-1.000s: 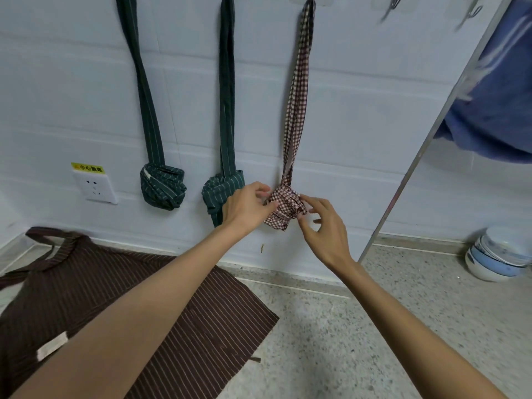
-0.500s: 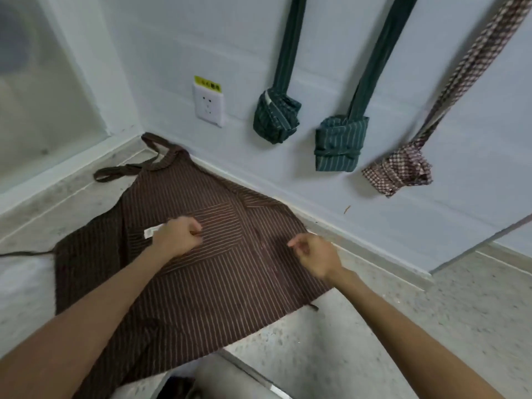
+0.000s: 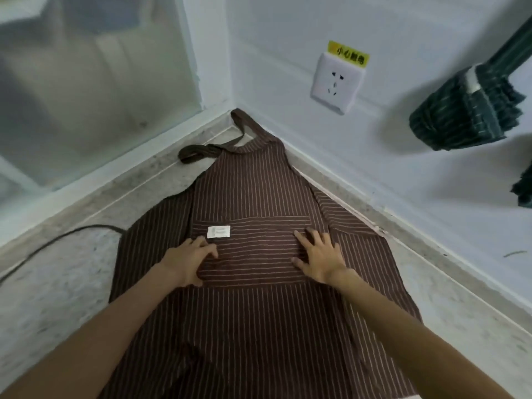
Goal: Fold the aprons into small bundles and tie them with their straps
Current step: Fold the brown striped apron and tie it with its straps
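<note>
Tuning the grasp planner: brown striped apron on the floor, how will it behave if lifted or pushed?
Probably floppy: the brown apron lies flat with soft creases, so it would likely drape from any grip. Likely light, being thin cloth. A push may bunch it, not slide it; both the left hand and the right hand rest flat on it.

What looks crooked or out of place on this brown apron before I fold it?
The brown apron lies mostly flat under both hands, but its right edge is folded over onto itself, and the neck strap is bunched at the top left. Nothing looks damaged or spilled.
</note>
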Available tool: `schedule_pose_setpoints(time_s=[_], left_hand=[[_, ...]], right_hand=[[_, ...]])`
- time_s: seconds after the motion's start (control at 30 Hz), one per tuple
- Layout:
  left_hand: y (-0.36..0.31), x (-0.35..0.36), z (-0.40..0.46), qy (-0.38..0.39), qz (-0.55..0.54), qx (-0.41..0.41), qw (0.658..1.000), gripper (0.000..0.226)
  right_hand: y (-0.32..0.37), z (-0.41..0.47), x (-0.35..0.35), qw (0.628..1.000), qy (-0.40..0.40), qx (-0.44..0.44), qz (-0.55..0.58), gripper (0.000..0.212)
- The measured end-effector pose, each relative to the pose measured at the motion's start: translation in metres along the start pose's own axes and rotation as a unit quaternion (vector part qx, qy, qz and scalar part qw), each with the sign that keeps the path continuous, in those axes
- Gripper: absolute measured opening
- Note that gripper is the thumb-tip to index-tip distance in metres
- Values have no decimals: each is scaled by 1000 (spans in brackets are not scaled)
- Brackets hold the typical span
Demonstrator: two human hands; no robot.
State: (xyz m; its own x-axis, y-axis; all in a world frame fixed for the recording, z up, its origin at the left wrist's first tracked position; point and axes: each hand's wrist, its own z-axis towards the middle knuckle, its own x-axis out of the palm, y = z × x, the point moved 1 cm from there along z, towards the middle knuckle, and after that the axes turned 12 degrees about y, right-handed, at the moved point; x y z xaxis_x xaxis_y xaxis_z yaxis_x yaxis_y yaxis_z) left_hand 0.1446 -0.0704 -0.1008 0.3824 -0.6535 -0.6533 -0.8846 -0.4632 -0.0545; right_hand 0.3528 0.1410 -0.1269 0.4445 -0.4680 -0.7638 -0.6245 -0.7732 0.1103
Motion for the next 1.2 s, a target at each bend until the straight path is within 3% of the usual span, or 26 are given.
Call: schedule_pose_setpoints(time_s=[0.1, 0.17, 0.2, 0.3, 0.37, 0.43, 0.47, 0.57, 0.63, 0.73, 0.77, 0.8, 0.87, 0.93, 0.97, 1.03, 1.1, 1.2], left_hand=[[23, -20, -3, 109, 86, -96, 986, 55], [31, -45, 4, 96, 87, -140, 982, 46], [29, -54, 10, 41, 60, -132, 989, 37], [20, -64, 34, -142, -30, -69, 987, 40], [12, -64, 52, -109, -38, -15, 993, 55], [7, -64, 70, -32, -33, -12, 999, 59], [6, -64, 73, -29, -48, -17, 998, 57], [1, -82, 77, -131, -195, -17, 972, 40], [-7, -101, 80, -143, -318, -14, 937, 52], [-19, -127, 82, -71, -427, -3, 901, 95], [-21, -130, 81, -62, -429, -8, 901, 99], [-20, -130, 83, -82, -410, -23, 908, 89], [-8, -127, 84, -165, -388, -59, 905, 44], [11, -120, 80, -188, -458, -43, 868, 32], [21, -117, 72, -176, -527, -13, 831, 31], [41, -114, 49, -163, -626, 39, 761, 33], [61, -111, 26, -178, -655, 46, 733, 29], [93, -98, -6, -183, -710, 1, 680, 17]], right_hand=[[32, -11, 18, 995, 6, -99, -29, 68], [48, -13, 14, 984, 33, -176, 4, 62], [52, -12, 9, 981, 30, -191, 29, 57], [51, 6, -9, 983, -116, -96, 101, 56], [45, 24, -25, 976, -154, 28, 153, 70], [42, 43, -33, 973, -117, 83, 183, 66], [44, 45, -36, 969, -107, 82, 207, 54], [58, 40, -43, 949, -143, 15, 281, 33], [71, 30, -47, 948, -163, -57, 267, 30], [98, 13, -49, 947, -129, -159, 247, 33], [107, 7, -50, 947, -106, -179, 244, 36], [113, 4, -49, 947, -73, -191, 248, 39], [117, 0, -51, 938, 46, -197, 283, 44], [109, 2, -62, 909, 142, -171, 354, 38], [101, 7, -71, 903, 141, -148, 378, 33], [91, 24, -92, 927, 71, -102, 355, 31], [98, 42, -114, 953, 24, -86, 291, 32], [139, 62, -135, 964, -41, -146, 220, 62]])
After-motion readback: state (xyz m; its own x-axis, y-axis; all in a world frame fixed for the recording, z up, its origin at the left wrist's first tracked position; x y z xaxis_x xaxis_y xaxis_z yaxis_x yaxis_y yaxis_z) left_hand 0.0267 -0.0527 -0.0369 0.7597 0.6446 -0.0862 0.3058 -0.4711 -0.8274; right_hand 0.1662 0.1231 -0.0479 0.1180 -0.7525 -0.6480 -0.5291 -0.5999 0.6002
